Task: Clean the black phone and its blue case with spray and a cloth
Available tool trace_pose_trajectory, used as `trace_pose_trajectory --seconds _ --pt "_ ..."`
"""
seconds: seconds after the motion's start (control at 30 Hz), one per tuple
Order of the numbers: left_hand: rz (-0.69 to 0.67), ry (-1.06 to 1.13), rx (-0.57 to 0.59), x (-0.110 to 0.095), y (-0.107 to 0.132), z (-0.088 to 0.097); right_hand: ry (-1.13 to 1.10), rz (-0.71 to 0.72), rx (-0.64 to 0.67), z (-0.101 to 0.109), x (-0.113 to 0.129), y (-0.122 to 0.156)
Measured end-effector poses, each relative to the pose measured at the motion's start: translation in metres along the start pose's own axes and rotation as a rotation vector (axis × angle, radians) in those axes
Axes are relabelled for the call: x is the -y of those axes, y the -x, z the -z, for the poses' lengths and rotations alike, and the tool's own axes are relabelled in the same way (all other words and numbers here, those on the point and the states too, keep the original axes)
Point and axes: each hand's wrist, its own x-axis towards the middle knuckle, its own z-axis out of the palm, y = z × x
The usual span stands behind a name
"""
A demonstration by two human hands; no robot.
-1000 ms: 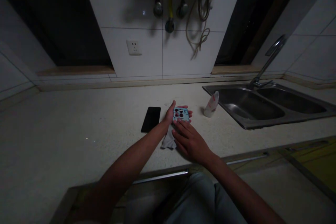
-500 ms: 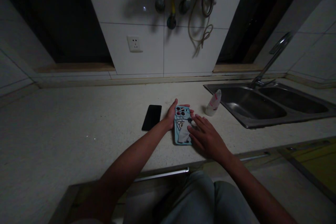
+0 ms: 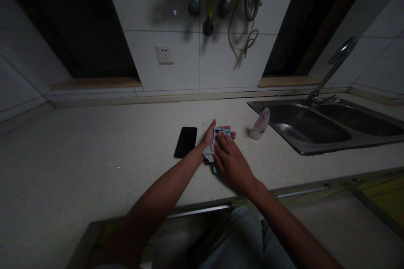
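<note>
One blue case (image 3: 221, 130), left grip (image 3: 208, 136) clasping it, right grip (image 3: 232, 164) perhaps flat on cloth (image 3: 208, 154), phone (image 3: 186, 142), bottle (image 3: 260, 124) flanking

The phone case (image 3: 224, 130) is light blue. The cloth (image 3: 207, 154) is grey. At nine o'clock from the case is a black phone (image 3: 185, 142). At two o'clock, the little bottle (image 3: 260, 124) is white with a pink mark. The counter (image 3: 94, 151) is cream with tiny speckles.

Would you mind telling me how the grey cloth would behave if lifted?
Probably floppy: the cloth sags off the phone case in the left hand, beneath the right hand. Likely light, as it looks thin and small. It might slip on the smooth case.
</note>
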Motion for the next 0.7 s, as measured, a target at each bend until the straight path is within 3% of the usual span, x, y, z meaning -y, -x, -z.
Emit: trace_pose_trajectory --seconds 0.27,0.7 --pt "-0.018 0.02 0.005 0.004 -0.002 0.003 0.036 0.049 -0.045 0.001 0.001 0.021" --pt "-0.047 -0.063 0.015 0.007 0.003 0.004 0.049 0.142 -0.061 0.027 -0.013 0.064"
